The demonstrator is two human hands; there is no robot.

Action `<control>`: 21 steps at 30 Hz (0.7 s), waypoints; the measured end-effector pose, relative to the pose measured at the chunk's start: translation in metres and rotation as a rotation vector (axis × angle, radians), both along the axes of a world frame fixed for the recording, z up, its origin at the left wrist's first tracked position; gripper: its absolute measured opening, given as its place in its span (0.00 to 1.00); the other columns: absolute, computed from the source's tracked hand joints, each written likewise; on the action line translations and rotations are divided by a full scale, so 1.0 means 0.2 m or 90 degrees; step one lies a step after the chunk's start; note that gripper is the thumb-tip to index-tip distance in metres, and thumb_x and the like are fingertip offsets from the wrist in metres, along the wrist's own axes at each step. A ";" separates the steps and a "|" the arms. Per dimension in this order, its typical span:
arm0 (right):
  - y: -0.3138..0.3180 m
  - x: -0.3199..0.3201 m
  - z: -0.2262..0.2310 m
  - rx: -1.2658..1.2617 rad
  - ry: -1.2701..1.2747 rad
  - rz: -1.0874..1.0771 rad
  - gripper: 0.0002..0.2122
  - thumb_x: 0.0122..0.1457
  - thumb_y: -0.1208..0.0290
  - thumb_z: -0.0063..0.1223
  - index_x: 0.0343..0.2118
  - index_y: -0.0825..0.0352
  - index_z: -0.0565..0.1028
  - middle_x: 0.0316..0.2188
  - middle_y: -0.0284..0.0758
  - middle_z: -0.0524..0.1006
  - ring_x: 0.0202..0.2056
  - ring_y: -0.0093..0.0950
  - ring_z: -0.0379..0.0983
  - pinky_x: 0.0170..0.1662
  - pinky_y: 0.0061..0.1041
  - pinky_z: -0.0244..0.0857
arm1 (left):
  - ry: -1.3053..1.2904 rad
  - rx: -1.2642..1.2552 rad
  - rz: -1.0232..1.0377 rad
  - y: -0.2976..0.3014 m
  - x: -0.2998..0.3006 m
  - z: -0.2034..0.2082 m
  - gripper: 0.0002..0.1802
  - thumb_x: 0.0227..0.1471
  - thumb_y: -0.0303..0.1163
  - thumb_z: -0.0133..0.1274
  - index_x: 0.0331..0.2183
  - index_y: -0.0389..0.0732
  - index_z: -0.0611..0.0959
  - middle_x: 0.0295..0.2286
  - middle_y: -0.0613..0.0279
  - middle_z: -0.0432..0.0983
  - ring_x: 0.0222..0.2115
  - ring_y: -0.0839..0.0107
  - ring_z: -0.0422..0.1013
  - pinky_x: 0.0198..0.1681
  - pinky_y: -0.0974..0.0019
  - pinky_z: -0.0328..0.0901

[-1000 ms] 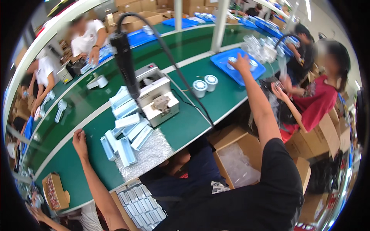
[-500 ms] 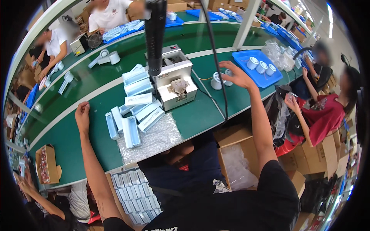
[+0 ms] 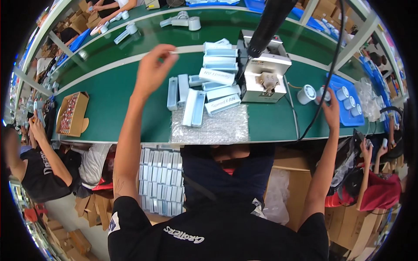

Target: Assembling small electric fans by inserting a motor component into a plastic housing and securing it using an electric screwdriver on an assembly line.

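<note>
My left hand (image 3: 153, 69) is raised over the green bench, left of the light-blue plastic shells. Its fingers are curled toward the thumb, with a tiny pale spot at the tips that I cannot make out. On the right, my right hand (image 3: 332, 109) has its fingers round a white cylindrical motor housing (image 3: 321, 93), partly hidden by the hand and a black cable. Another white motor housing (image 3: 307, 94) with an orange wire stands just left of it. Light-blue shells (image 3: 193, 108) lie piled mid-bench, some on bubble wrap (image 3: 209, 130).
A white metal machine (image 3: 263, 80) stands right of the shells, a black hose (image 3: 272, 28) above it. A blue tray (image 3: 346, 115) holds several motor housings. At left is a carton (image 3: 72, 114) of small parts. Below the bench, a box holds shells (image 3: 161, 182). Co-workers sit on both sides.
The view has turned to the right. My left hand has risen and moved toward the shells. My right hand has come down from above the motor housings and closed round one.
</note>
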State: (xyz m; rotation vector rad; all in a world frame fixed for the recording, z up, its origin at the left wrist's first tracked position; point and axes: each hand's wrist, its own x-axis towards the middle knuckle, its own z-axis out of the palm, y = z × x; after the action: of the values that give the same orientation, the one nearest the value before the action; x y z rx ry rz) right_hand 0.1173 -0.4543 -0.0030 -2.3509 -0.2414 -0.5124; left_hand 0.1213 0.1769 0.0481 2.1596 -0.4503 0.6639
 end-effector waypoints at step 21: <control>1.37 -0.81 -0.06 1.109 0.505 0.438 0.41 0.55 0.59 0.62 0.65 0.78 0.57 0.50 0.54 0.72 0.48 0.56 0.77 0.45 0.45 0.82 | 0.160 0.041 0.323 -0.38 -0.58 -0.05 0.22 0.56 0.33 0.59 0.51 0.37 0.78 0.31 0.54 0.82 0.27 0.58 0.77 0.34 0.57 0.72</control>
State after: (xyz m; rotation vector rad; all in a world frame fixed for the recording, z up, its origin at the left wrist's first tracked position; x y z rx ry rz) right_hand -0.0456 -0.1809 -0.0158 -0.5296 -0.1004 0.4725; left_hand 0.0047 0.1004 0.0375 2.3977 0.2247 0.6375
